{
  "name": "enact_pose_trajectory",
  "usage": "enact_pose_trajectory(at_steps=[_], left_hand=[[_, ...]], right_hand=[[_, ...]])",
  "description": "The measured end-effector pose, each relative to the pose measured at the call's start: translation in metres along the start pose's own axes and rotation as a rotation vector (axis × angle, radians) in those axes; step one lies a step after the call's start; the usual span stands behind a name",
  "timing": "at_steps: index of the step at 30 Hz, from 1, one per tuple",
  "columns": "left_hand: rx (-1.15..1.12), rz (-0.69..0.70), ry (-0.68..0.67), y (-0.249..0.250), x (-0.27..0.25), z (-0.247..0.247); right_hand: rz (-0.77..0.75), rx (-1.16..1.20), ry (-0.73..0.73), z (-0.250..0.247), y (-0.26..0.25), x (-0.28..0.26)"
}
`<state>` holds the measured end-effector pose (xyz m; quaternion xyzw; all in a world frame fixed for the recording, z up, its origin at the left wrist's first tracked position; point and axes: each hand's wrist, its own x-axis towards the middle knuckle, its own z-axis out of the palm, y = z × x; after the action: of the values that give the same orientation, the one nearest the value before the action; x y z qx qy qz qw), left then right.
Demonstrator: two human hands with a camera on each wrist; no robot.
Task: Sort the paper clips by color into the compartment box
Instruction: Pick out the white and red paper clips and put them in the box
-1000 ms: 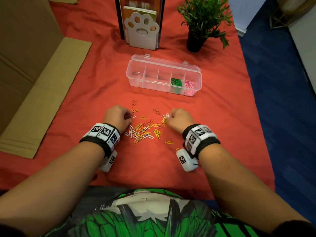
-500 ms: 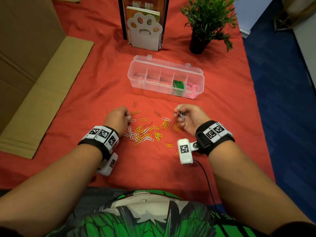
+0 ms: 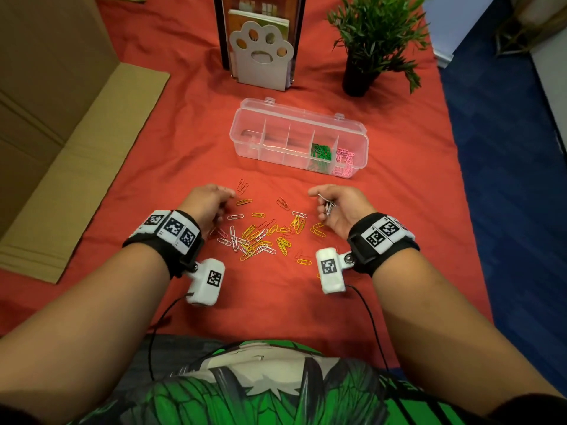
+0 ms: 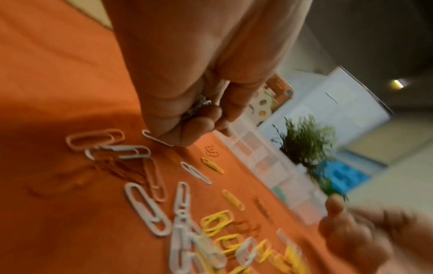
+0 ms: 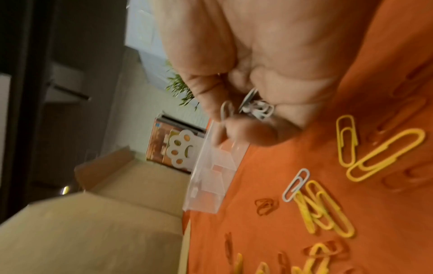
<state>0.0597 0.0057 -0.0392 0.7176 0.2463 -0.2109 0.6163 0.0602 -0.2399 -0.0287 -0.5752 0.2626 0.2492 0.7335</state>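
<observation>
Right hand (image 3: 339, 207) palm-up, gripping white clips (image 3: 327, 204)

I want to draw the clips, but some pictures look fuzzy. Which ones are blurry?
Head view: sharp, the compartment box and loose paper clips are crisp. Left wrist view: smeared, especially the plant and the right hand. Right wrist view: soft too, the white clips in that hand look fuzzy.

Red tablecloth (image 3: 184, 133) covers table. Paw-shaped white bookend (image 3: 260, 61) with books at far edge, potted green plant (image 3: 368, 35) to its right. Cardboard box (image 3: 52, 118) on left, blue carpet (image 3: 506, 179) on right.
</observation>
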Motion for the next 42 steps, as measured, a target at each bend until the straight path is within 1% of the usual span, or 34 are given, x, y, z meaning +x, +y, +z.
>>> enact_pose_trajectory(at_steps=[2, 3, 4, 5, 6, 7, 9, 11, 12, 15, 17, 19, 20, 23, 24, 26, 28, 32, 35, 38, 39, 41, 42], left_hand=[[0.334, 0.107, 0.057, -0.004, 0.002, 0.001], [0.522, 0.171, 0.078, -0.007, 0.002, 0.001], [0.712, 0.227, 0.095, -0.009, 0.002, 0.0], [0.868, 0.283, 0.111, -0.012, 0.002, 0.0], [0.976, 0.333, 0.122, -0.014, 0.001, 0.001], [1.034, 0.381, 0.122, -0.016, 0.001, 0.002], [1.057, 0.439, 0.122, -0.019, 0.0, 0.004], [1.062, 0.453, 0.12, -0.02, 0.0, 0.006], [1.069, 0.448, 0.111, -0.021, 0.001, 0.007], [1.081, 0.44, 0.096, -0.021, 0.002, 0.007], [1.008, 0.416, 0.113, -0.019, 0.004, 0.007], [0.855, 0.312, 0.117, -0.015, 0.005, 0.008], [0.719, 0.237, 0.091, -0.013, 0.005, 0.01], [0.132, -0.041, -0.047, -0.002, 0.002, 0.014], [-0.004, -0.099, -0.09, 0.002, 0.0, 0.014], [-0.153, -0.154, -0.178, 0.013, -0.003, 0.015], [-0.212, -0.158, -0.242, 0.026, -0.002, 0.017], [-0.258, -0.129, -0.266, 0.059, 0.005, 0.034], [-0.252, -0.091, -0.276, 0.085, 0.013, 0.05], [-0.233, -0.079, -0.275, 0.106, 0.019, 0.069], [-0.231, -0.081, -0.275, 0.112, 0.02, 0.075], [-0.243, -0.085, -0.258, 0.12, 0.025, 0.084], [-0.257, -0.079, -0.25, 0.123, 0.028, 0.088]], right_hand=[[0.058, 0.142, -0.01, 0.002, -0.002, 0.0], [0.061, 0.126, -0.007, 0.002, -0.002, 0.002], [0.041, 0.027, 0.014, 0.003, -0.001, 0.004], [0.01, -0.148, 0.052, 0.004, 0.001, 0.008], [-0.02, -0.369, 0.092, 0.004, 0.003, 0.011], [-0.052, -0.605, 0.126, 0.005, 0.005, 0.014], [-0.142, -1.038, 0.159, 0.006, 0.01, 0.016], [-0.247, -1.362, 0.154, 0.009, 0.014, 0.017], [-0.285, -1.447, 0.141, 0.011, 0.016, 0.017], [-0.354, -1.59, 0.105, 0.019, 0.018, 0.015], [-0.403, -1.662, 0.095, 0.025, 0.02, 0.014], [-0.419, -1.72, 0.077, 0.031, 0.02, 0.011], [-0.428, -1.742, 0.071, 0.033, 0.02, 0.009], [-0.473, -1.8, 0.07, 0.039, 0.022, 0.005], [-0.497, -1.815, 0.071, 0.04, 0.022, 0.005], [-0.516, -1.838, 0.072, 0.042, 0.023, 0.004], [-0.525, -1.844, 0.08, 0.045, 0.023, 0.004], [-0.539, -1.867, 0.105, 0.047, 0.026, 0.003], [-0.467, -1.874, 0.115, 0.042, 0.025, 0.005], [-0.37, -1.859, 0.031, 0.033, 0.018, 0.009], [-0.326, -1.815, 0.03, 0.028, 0.014, 0.009], [-0.262, -1.613, 0.129, 0.019, 0.004, 0.01], [-0.263, -1.516, 0.182, 0.014, -0.002, 0.01]])
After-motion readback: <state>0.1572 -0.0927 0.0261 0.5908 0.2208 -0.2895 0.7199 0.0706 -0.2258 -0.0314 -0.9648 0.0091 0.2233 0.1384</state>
